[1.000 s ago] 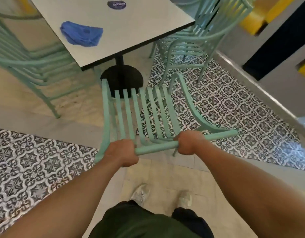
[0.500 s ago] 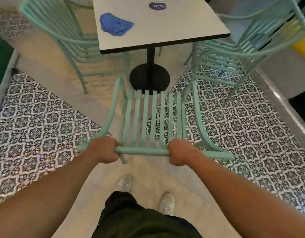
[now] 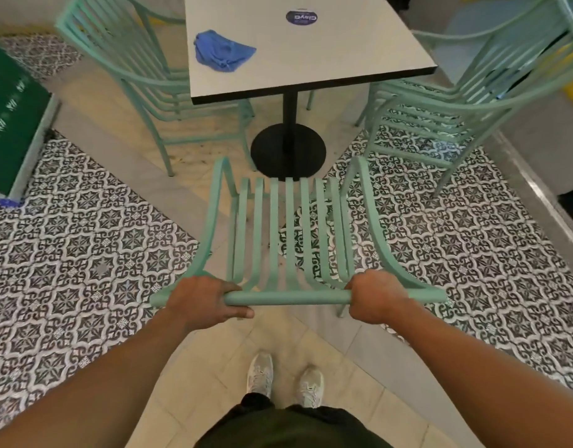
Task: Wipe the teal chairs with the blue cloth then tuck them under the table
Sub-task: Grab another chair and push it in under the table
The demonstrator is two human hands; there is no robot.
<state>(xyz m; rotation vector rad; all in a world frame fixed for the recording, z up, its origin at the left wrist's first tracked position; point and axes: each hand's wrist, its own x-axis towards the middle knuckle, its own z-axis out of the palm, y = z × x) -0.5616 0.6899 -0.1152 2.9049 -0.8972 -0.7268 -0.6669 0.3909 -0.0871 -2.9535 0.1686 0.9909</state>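
Both hands on the near teal chair (image 3: 286, 227) now – left hand (image 3: 203, 300) wrapped round the top rail (image 3: 288, 298) at its left end, right hand (image 3: 374, 297) fisted round the same rail twd the right end, so each is holding the chair back, nothing else. Chair sits straight ahead of the hands, seat pointing at the worktop (image 3: 304, 56), front edge just reaching the black pedestal base (image 3: 288, 150) – lined up w/ the gap but not under yet, most of the seat is out in the open. Blue cloth (image 3: 222, 54) lies bunched on the worktop, well beyond the left hand and a bit past it to the inside, nobody touching it. My read: wiping on this chair is prob finished, since cloth is parked and the grip is a pushing grip – can't confirm clean from here tho. Left chair (image 3: 133, 69), ahead-left of the left hand, angled w/ seat part under the worktop edge; right chair (image 3: 440, 111), ahead-right of the right hand, stands out beside the worktop. Remaining, I'd say: shove this one in, then sort the other 2 – wiped or not, can't tell
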